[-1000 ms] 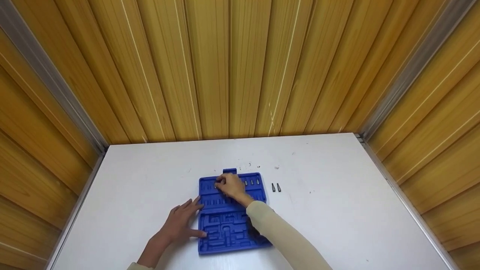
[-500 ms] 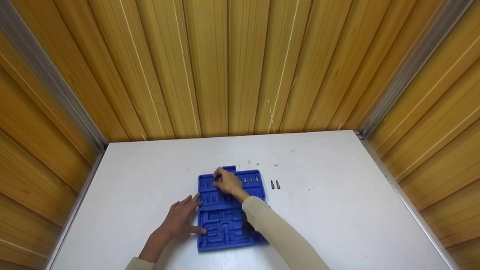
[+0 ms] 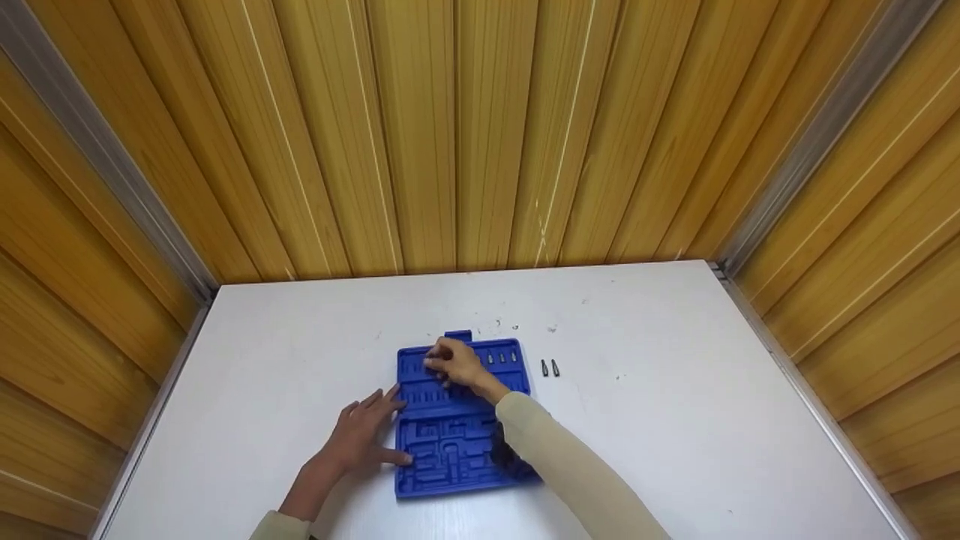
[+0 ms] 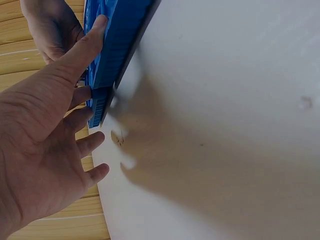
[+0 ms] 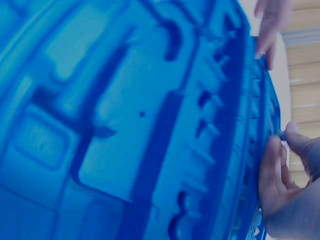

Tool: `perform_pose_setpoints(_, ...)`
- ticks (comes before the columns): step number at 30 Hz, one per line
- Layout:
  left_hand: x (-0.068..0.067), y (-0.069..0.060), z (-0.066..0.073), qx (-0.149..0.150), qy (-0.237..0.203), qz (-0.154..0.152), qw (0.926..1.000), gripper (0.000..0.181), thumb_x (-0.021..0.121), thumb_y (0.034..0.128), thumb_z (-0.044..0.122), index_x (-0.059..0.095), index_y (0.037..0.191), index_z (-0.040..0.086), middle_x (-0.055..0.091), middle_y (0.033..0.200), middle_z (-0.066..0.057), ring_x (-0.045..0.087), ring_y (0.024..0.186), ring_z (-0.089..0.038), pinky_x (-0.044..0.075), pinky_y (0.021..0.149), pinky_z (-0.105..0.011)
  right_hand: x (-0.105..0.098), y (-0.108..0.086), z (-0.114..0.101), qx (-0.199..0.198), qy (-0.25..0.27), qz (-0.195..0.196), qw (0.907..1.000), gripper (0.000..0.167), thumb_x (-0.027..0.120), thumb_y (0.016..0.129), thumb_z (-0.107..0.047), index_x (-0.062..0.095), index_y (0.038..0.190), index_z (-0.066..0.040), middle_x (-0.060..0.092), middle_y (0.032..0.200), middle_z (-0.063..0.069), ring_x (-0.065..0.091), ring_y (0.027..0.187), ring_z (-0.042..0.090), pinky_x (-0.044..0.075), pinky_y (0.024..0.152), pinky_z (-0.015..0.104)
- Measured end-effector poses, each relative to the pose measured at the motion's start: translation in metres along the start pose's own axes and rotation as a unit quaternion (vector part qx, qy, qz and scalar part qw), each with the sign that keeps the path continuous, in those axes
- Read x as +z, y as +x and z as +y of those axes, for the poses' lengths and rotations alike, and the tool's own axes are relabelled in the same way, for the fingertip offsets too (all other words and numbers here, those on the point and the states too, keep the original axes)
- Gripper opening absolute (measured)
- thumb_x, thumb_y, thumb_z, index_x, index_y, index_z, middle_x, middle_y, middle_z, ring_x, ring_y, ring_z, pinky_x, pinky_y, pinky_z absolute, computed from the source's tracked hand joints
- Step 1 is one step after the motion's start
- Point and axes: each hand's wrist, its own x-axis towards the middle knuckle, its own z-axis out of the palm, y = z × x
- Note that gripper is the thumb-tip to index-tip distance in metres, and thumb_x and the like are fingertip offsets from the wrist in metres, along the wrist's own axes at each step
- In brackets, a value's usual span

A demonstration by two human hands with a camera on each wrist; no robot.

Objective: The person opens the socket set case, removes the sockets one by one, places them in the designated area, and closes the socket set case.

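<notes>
from my remote post i see the blue moulded bit case (image 3: 442, 414) unfolded flat on the white table (image 3: 660, 435), in front of the person. the left hand (image 3: 358, 439) grasps nothing: its fingers are spread, its thumb resting on the near half's left rim. the right hand (image 3: 460, 367), over the far half, pinches a small piece (image 5: 281, 134) between thumb and forefinger, too blurred for me to identify. three seated bits (image 3: 502, 358) show in the far row's right end; two loose bits (image 3: 555, 368) lie side by side, just right of the case.
</notes>
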Motion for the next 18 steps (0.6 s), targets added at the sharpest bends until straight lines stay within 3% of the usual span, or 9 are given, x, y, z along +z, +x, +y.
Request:
perform_pose_setpoints(3,-0.001,0.0,0.001,0.004,-0.003,0.0,1.0,0.091,0.092,0.069,0.044,0.056,0.142,0.002,0.038,0.163,-0.02,0.033,0.149,-0.05,0.024,0.116,-0.074,-0.005,-0.004,0.001,0.006,0.07,-0.015,0.9974,0.014,0.068,0.098,-0.01,0.062,0.099,0.003,0.074,0.112,0.019,0.07,0.077,0.021,0.059,0.056,0.026)
perform_pose_setpoints(7,0.0,-0.002,0.002,0.003,-0.007,-0.002,1.0,0.09,0.092,0.0696,0.044,0.056,0.142,0.003,0.038,0.163,-0.02,0.033,0.149,-0.05,0.024,0.116,-0.074,-0.017,-0.016,0.002,0.001,0.092,-0.017,0.9956,0.016,0.071,0.096,-0.01,0.068,0.104,0.003,0.075,0.11,0.018,0.073,0.075,0.017,0.062,0.061,0.028)
perform_pose_setpoints(11,0.001,-0.002,0.002,-0.006,-0.008,-0.008,0.9999,0.09,0.092,0.0702,0.043,0.056,0.142,0.004,0.037,0.164,-0.018,0.032,0.15,-0.049,0.022,0.117,-0.073,-0.037,-0.028,0.002,-0.007,0.086,-0.013,0.9962,0.021,0.07,0.097,-0.011,0.069,0.112,0.004,0.075,0.109,0.019,0.07,0.069,0.009,0.059,0.058,0.023)
perform_pose_setpoints(18,-0.001,-0.002,0.002,-0.014,-0.014,-0.004,0.9998,0.091,0.093,0.0692,0.04,0.056,0.143,0.002,0.037,0.164,-0.017,0.031,0.151,-0.047,0.022,0.119,-0.071,-0.073,-0.046,0.006,-0.013,0.051,0.033,0.9981,0.036,0.07,0.096,-0.013,0.062,0.126,0.005,0.075,0.096,0.028,0.059,0.055,0.007,0.046,0.05,0.019)
